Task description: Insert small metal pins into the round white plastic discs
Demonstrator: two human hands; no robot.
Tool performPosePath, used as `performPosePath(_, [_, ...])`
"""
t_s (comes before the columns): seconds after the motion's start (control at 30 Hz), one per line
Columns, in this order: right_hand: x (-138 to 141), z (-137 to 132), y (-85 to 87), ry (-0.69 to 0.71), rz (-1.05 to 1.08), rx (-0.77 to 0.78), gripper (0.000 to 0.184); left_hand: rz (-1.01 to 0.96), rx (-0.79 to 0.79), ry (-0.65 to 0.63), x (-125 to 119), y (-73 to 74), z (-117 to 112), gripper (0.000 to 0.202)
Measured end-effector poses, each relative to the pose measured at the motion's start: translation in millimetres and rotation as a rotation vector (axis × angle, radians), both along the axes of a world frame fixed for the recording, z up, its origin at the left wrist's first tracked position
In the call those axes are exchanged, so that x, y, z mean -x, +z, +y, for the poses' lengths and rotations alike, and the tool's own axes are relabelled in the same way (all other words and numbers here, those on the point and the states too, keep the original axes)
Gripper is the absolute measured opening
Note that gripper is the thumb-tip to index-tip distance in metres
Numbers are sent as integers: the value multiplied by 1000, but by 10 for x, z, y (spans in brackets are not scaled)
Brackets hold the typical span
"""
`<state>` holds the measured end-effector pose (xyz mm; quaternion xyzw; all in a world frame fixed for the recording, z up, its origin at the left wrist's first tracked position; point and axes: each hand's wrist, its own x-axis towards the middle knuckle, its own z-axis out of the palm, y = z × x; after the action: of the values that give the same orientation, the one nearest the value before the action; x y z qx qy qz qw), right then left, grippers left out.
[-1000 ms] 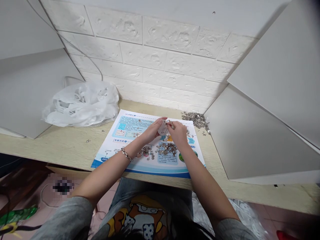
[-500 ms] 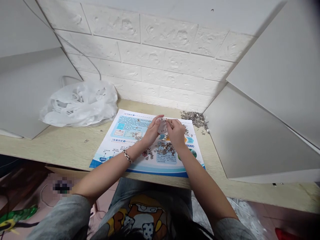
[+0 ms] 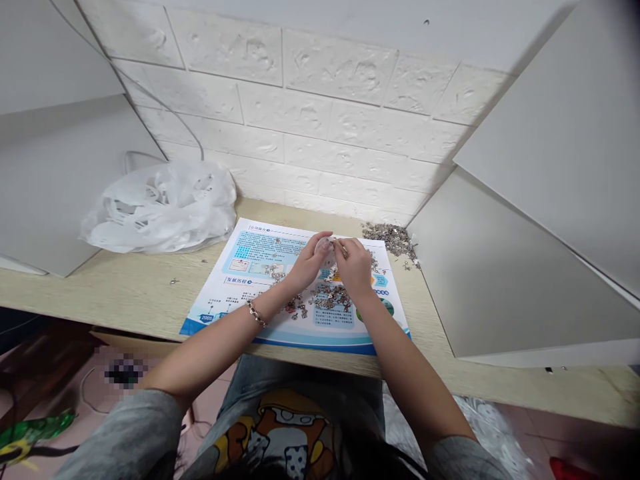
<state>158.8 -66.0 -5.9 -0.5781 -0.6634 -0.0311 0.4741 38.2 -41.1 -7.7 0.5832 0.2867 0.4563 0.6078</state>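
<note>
My left hand and my right hand meet over a blue printed sheet on the wooden desk. The left hand's fingers curl round a small pale round piece. My right hand's fingers are pinched against that piece; what they pinch is too small to name. Several small shiny metal parts lie scattered on the sheet just below both hands. A bracelet circles my left wrist.
A crumpled white plastic bag lies at the back left of the desk. A second heap of small metal parts sits by the white brick wall at the back right. Grey panels stand on both sides.
Both hands stay together over the sheet with only slight finger shifts. The view has drifted a little.
</note>
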Motion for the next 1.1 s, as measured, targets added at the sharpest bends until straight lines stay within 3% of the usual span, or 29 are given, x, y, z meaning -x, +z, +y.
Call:
performPosePath(0.17, [-7,-2,28,5,55,87,19,106,-39,84,4,-1,6,30])
performPosePath(0.3, [-10,-10,88,30,327,188,15,81,31,95,25,44,19,33])
performPosePath(0.43, [-31,16,116,88,609,336,24,90,47,120,39,70,49,43])
performPosePath(0.53, [-47,35,107,118,696,429,30,123,4,142,45,76,63,40])
performPosePath(0.97, [13,-47,156,45,456,348,28,228,-33,249,52,81,83,25])
performPosePath(1.1, [-11,-33,128,51,418,354,30,123,146,116,40,69,73,26])
